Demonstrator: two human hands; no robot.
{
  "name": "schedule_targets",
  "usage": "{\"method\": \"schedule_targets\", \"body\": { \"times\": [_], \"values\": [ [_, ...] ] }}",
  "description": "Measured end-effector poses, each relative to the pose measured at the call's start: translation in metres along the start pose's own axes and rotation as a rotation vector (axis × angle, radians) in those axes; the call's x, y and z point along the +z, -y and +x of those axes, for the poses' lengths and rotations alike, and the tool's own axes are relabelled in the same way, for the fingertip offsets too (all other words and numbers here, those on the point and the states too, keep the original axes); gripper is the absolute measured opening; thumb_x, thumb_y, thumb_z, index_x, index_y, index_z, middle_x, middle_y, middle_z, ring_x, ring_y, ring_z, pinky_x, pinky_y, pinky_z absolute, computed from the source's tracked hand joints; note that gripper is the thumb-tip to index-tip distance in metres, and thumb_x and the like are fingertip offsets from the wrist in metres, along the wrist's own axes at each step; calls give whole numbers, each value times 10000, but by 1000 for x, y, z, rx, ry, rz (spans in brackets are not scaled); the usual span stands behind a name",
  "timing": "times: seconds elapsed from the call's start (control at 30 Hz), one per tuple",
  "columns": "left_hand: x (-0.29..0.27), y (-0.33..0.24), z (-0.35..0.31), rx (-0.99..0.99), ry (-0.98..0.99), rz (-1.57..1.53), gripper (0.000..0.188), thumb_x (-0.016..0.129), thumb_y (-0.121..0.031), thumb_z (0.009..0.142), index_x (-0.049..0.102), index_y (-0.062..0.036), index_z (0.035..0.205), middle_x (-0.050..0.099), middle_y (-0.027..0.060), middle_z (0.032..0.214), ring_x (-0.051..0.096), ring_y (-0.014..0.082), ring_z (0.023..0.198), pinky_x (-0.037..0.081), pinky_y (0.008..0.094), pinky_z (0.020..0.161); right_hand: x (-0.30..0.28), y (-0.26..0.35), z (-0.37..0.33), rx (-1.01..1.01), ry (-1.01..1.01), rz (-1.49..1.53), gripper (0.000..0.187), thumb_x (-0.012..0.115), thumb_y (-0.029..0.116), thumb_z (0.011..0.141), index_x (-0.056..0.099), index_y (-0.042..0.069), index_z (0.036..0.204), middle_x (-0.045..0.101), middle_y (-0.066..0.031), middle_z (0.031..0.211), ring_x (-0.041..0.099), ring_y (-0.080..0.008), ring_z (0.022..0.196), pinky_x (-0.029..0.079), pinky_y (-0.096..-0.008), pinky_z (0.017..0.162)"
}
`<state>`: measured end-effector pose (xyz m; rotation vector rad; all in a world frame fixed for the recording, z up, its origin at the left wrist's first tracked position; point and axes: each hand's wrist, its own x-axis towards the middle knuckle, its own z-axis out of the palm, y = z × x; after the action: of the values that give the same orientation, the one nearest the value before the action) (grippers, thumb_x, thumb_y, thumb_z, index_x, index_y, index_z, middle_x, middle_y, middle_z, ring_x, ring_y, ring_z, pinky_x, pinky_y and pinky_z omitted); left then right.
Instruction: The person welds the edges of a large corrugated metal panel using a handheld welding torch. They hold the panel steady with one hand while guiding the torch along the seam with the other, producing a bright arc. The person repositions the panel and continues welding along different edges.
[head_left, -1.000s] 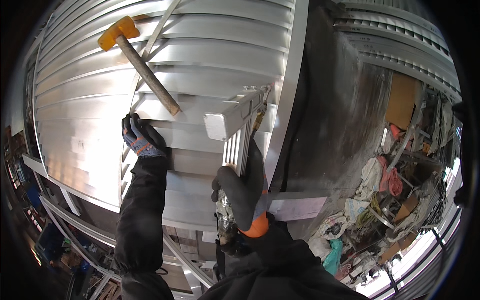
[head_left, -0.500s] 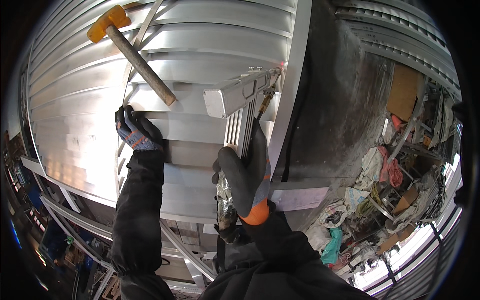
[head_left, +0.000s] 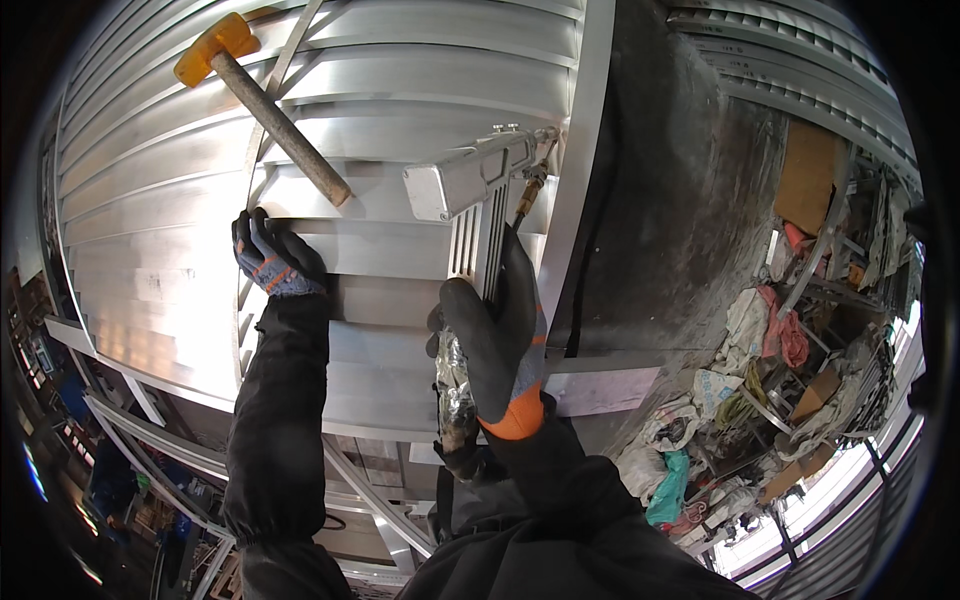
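Observation:
A silver louvered metal panel (head_left: pixel 375 245) with overlapping slats spreads in front of me. My right hand (head_left: pixel 490 330), in a black and grey glove with an orange cuff, is wrapped round the grip of a boxy silver welding gun (head_left: pixel 470 180). The gun's tip is at the slat ends, beside the panel's right frame bar (head_left: pixel 580 150). My gloved left hand (head_left: pixel 275 256) rests on the panel, its fingers curled against the lengthwise middle strip (head_left: pixel 243 310). Beyond it a mallet (head_left: pixel 285 135) with an orange head and wooden handle lies across the slats.
Right of the panel is a dark, scuffed surface (head_left: pixel 660 210). A cardboard piece (head_left: pixel 808 180), a teal bag (head_left: pixel 668 488), rags and scraps lie in a heap farther right. More slatted metal (head_left: pixel 800 80) is at the far right. Metal rails (head_left: pixel 160 440) run at the lower left.
The view has shifted slightly. A red spot by the gun's tip earlier no longer shows. Both hands keep their holds, and the mallet lies as before.

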<state>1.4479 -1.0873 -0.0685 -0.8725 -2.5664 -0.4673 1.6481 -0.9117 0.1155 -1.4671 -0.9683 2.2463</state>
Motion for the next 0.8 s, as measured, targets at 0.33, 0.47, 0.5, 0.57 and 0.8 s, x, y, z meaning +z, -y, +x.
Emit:
{"method": "schedule_targets", "body": {
  "times": [0.33, 0.47, 0.5, 0.57, 0.8],
  "values": [
    [0, 0, 1, -4, -7, -29, 362, 489, -123, 1012, 535, 12, 1345, 559, 261, 1326, 543, 440, 1194, 427, 549, 1011, 4, -1, -2, -10, -21, 5, 717, 649, 91, 982, 283, 102, 1598, 595, -21, 852, 573, -91, 665, 500, -257, 547],
    [-1, -2, 2, 21, -17, 4, 377, 496, -111, 992, 530, 18, 1345, 565, 266, 1316, 544, 444, 1188, 422, 550, 1013, 6, -1, -4, -42, -17, -1, 709, 643, 87, 985, 285, 97, 1596, 591, -25, 850, 575, -97, 670, 501, -263, 550],
    [-1, -2, 2, 14, -20, -4, 379, 501, -138, 987, 535, 22, 1329, 570, 273, 1300, 547, 452, 1176, 423, 558, 1013, 6, -1, -5, -38, -22, -13, 710, 644, 87, 985, 283, 96, 1597, 590, -26, 850, 576, -98, 672, 502, -265, 551],
    [-1, -2, 3, -10, -10, -22, 391, 509, -190, 978, 545, 31, 1298, 581, 285, 1268, 552, 466, 1152, 424, 573, 1014, 6, -1, -6, -29, -23, -24, 713, 646, 89, 985, 281, 94, 1598, 590, -28, 851, 578, -100, 676, 504, -267, 552],
    [-2, -3, 4, 4, -17, -15, 382, 512, -166, 971, 543, 33, 1295, 572, 286, 1284, 549, 464, 1161, 427, 566, 1015, 4, -5, -10, -23, -22, -12, 724, 651, 95, 980, 276, 93, 1599, 591, -39, 867, 592, -106, 680, 518, -269, 563]
  ]
}}
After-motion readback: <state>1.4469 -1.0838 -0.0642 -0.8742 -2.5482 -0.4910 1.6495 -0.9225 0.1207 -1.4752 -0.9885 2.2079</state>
